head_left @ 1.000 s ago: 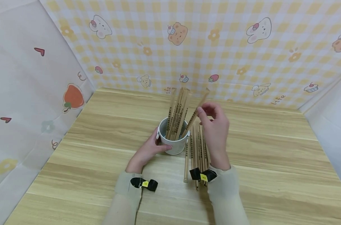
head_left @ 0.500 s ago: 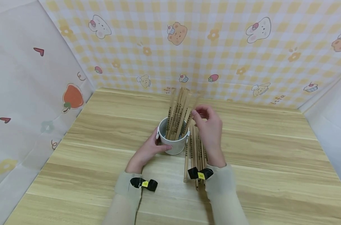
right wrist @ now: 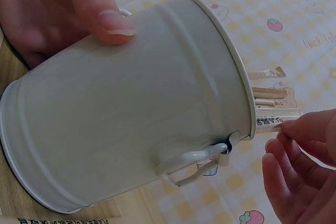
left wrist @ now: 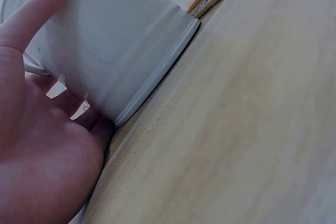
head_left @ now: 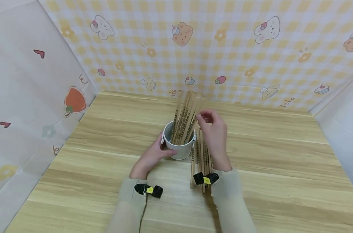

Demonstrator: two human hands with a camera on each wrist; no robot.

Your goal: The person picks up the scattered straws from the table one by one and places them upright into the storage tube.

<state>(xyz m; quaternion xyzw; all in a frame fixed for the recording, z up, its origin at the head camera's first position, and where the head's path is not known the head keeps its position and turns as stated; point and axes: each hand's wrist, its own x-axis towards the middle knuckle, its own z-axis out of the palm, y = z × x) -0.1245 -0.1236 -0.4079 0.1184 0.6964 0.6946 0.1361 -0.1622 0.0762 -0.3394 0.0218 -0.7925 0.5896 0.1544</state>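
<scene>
A small white metal bucket (head_left: 180, 152) stands upright on the table, holding several paper-wrapped straws (head_left: 183, 118) that lean to the right. My left hand (head_left: 151, 155) grips the bucket from its left side, thumb across the front; in the left wrist view the other fingers reach round behind its wall (left wrist: 105, 40). With thumb and index finger my right hand (head_left: 215, 136) pinches one wrapped straw (right wrist: 269, 120) just above the rim, its lower end inside the bucket. More wrapped straws (head_left: 202, 158) lie side by side on the table, partly under my right hand and wrist.
The wood-grain table (head_left: 281, 161) reaches back to a yellow checked cloth (head_left: 223, 51) with cartoon prints. A white printed cloth (head_left: 28, 81) hangs at the left. The bucket's wire handle (right wrist: 191, 161) hangs on its side.
My right hand has moved left with the pinched straw, which now leans against the others in the bucket and stands steeper. My left hand and the bucket have stayed in place.
</scene>
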